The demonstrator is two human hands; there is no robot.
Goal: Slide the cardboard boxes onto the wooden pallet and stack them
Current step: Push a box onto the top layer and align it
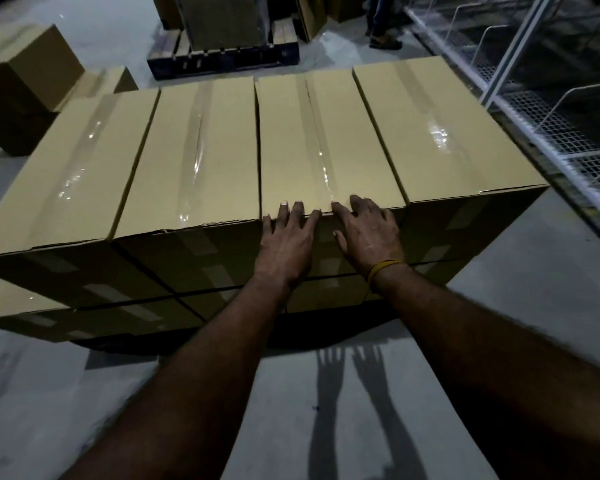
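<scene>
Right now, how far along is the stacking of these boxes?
Done: four taped boxes form a tight top row over a lower layer. In hand: the left hand and right hand rest flat against the near end of the third box, seemingly pushing it flush. Left: loose boxes sit on the floor at far left. The pallet underneath is in shadow.

Dim light, tape (196, 147) glare, arm shadows on floor (499, 306) — edges bowed, soft

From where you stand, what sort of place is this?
Most likely a warehouse or packing floor: taped cardboard boxes stacked in rows, a loaded pallet on bare concrete beyond, and wire mesh racking along the right.
</scene>
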